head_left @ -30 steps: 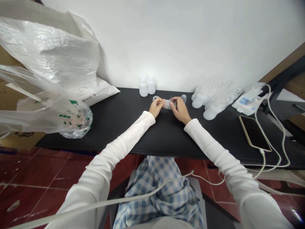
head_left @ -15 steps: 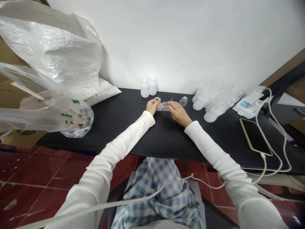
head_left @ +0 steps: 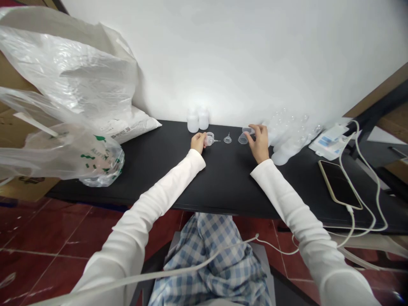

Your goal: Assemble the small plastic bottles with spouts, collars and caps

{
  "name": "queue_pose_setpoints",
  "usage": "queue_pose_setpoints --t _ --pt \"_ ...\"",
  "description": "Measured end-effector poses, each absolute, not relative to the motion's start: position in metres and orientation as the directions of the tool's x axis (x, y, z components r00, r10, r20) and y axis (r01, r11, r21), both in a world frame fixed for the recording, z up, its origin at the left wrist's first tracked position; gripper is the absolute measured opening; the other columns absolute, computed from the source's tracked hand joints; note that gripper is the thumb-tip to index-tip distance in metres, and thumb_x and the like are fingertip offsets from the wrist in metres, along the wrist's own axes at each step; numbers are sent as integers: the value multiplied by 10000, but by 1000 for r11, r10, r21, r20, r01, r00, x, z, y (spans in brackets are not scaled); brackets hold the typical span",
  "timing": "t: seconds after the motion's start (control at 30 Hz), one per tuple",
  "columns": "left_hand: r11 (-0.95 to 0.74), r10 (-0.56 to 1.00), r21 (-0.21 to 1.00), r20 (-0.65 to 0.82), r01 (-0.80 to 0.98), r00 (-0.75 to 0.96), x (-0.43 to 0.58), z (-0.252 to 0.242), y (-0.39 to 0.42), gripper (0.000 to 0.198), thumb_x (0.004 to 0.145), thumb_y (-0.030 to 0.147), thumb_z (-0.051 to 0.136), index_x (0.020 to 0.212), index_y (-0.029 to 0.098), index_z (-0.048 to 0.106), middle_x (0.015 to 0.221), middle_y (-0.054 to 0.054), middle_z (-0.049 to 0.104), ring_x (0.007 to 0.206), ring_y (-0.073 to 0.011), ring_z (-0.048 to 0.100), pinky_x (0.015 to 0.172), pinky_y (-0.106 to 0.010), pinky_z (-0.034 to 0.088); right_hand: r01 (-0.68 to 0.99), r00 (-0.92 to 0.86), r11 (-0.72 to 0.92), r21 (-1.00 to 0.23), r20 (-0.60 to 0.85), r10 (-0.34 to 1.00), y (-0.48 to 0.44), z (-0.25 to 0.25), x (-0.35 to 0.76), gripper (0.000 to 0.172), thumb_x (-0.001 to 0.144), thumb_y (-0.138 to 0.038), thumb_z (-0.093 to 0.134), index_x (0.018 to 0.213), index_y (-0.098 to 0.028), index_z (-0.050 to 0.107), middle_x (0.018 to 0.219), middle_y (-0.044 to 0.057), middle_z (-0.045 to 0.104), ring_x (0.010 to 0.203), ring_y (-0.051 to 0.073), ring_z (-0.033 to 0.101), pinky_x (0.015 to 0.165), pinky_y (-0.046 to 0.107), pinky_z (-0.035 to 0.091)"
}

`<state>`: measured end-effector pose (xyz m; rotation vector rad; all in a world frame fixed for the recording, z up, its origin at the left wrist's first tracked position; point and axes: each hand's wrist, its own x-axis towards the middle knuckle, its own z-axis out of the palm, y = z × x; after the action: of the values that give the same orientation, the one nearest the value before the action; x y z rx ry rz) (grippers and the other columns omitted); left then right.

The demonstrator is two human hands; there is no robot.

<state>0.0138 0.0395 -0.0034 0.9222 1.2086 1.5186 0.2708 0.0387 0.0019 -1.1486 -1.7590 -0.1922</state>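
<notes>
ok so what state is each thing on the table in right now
left hand: closed around a clear plastic piece
right hand: fingers gripping a clear plastic cup
small clear plastic funnel: standing alone on the black table
two white plastic bottles: upright, side by side
gold-framed smartphone: lying flat, screen dark, white cable attached

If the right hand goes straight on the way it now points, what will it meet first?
Past the clear plastic cup it holds, the right hand seems to meet the white wall first; the clear bottles stay just to its right, though depth is unclear.
</notes>
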Motion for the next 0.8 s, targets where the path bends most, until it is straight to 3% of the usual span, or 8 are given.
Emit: queue_pose_setpoints --t 0.27,0.5,0.67,0.8 --pt "-47 966 984 1 -170 -258 15 -1 37 434 869 232 645 524 187 385 418 73 416 365 -48 352 421 -200 249 805 -157 494 -328 685 711 54 -22 273 466 1023 -431 412 1383 -187 580 1000 123 594 999 285 596 976 555 516" --pt "-93 973 989 67 -113 -221 17 0 33 460 883 259 672 521 189 398 455 69 411 403 -58 352 450 -221 264 851 -157 474 -224 754 638 34 -10 248 527 1020 -432 416 1453 -136 463 1396 231 494 1297 359 506 1081 600 424" --pt "-345 929 935 353 82 -108 22 -3 23 371 881 421 701 657 188 521 630 38 559 607 -85 483 630 -215 400 778 -372 594 -207 610 700 8 0 210 426 1006 -456 450 1261 -132 555 1087 169 648 1032 323 612 939 507 475" --pt "-478 876 862 481 169 24 26 -5 20 382 900 533 647 731 201 560 787 -3 594 763 -125 545 722 -249 446 668 -444 679 -306 568 693 3 -4 200 203 989 -349 462 1079 -183 536 941 108 648 892 253 614 841 412 484"
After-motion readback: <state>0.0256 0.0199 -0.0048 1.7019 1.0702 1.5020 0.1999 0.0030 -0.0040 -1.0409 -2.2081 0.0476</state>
